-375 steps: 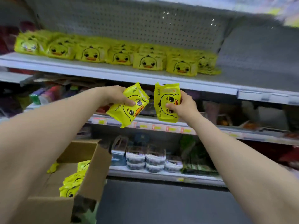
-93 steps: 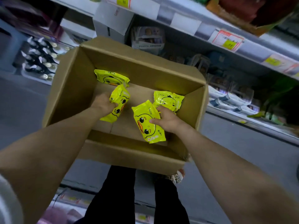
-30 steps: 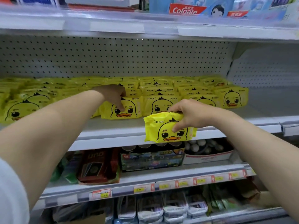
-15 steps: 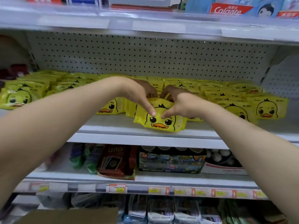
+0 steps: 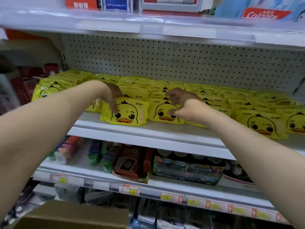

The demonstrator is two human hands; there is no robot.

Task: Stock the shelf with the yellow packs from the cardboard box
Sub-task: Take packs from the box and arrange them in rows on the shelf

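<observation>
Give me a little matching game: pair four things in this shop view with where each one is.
Things: 1 Colgate box; 2 UNO pack; 3 cardboard box; 4 left hand.
Places: a bottom edge of the view; b shelf above the yellow packs; c shelf below them; d touching the front pack.
Pairs: 1-b, 2-c, 3-a, 4-d.

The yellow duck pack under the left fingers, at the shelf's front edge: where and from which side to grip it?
Pinch the top edge of the duck pack from above, in front: it stands facing outward, top free, and a neighbouring pack closes its right side.
</observation>
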